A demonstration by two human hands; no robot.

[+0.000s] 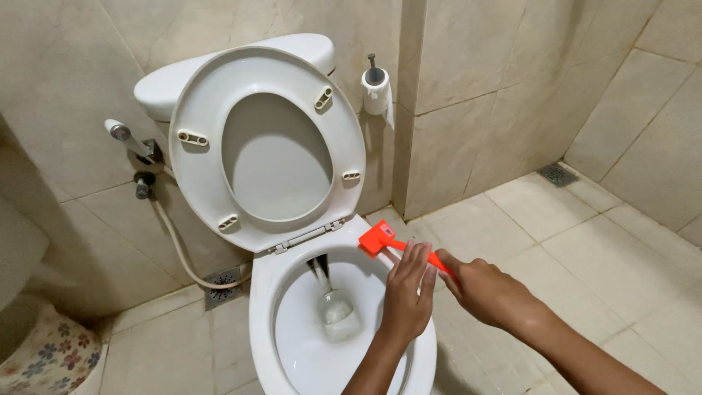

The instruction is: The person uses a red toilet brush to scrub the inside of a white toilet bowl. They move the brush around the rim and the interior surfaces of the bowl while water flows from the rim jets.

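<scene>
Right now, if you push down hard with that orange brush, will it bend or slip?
The orange brush looks like hard plastic, so it probably stays stiff. Its handle is thin, so it is likely light. Both the left hand and right hand grip it, which suggests it could twist or slip when wet over the smooth toilet bowl rim.

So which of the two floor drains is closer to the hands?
The dark grate on the floor left of the toilet bowl, under the hose. The other drain sits in the far right corner.
</scene>
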